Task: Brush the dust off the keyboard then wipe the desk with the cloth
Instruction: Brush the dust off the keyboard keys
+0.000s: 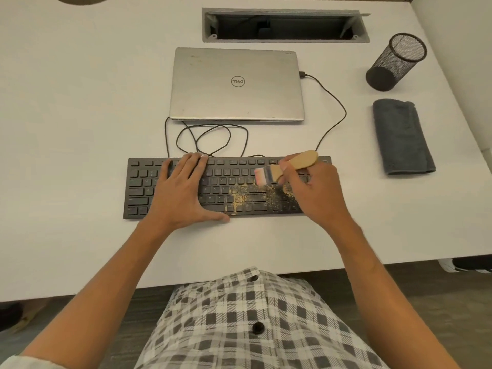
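White desk [80,102]; black keyboard [138,187] mid-frame, yellowish dust [237,197] right of center. Left hand [181,193] flat on keys. Right hand [316,195] grips brush [287,166], bristles just above dust. Folded grey cloth [402,137] far right, well apart.

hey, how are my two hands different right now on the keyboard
The left hand lies flat with fingers straight, pressing on the keyboard; the right hand is curled round a brush. The left covers the keyboard's left half, the right its right end, where yellowish dust lies nearby. Both are bare and over the same keyboard.
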{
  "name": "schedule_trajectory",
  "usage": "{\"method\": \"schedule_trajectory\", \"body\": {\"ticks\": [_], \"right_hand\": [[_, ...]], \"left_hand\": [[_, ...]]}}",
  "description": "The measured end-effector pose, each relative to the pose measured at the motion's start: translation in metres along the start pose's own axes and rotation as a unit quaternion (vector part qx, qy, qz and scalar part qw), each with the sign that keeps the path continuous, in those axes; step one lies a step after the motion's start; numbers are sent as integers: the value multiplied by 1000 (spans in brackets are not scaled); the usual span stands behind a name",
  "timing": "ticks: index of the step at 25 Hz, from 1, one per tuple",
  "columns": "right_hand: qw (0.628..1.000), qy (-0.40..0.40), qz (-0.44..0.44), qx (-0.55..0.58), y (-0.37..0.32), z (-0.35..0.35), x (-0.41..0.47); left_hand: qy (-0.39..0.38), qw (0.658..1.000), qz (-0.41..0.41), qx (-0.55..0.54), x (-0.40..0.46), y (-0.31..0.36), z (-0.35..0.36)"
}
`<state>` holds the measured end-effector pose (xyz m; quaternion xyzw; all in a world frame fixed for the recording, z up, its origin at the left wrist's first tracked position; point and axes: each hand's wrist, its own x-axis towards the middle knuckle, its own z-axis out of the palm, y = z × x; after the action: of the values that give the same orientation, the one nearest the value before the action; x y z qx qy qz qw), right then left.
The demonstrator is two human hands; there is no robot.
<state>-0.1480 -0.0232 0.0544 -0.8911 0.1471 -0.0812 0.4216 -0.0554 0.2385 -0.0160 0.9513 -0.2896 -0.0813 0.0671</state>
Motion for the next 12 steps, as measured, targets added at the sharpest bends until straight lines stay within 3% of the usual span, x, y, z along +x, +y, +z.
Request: {"method": "schedule_trajectory", "body": {"ticks": [6,12], "right_hand": [[995,-3,-43,-91,-20,43,-2],[990,-51,-102,-86,-50,78,2]], "left_hand": [[-8,1000,-4,-10,-5,-21,-6],[-8,1000,2,-24,-5,-25,-3]]}}
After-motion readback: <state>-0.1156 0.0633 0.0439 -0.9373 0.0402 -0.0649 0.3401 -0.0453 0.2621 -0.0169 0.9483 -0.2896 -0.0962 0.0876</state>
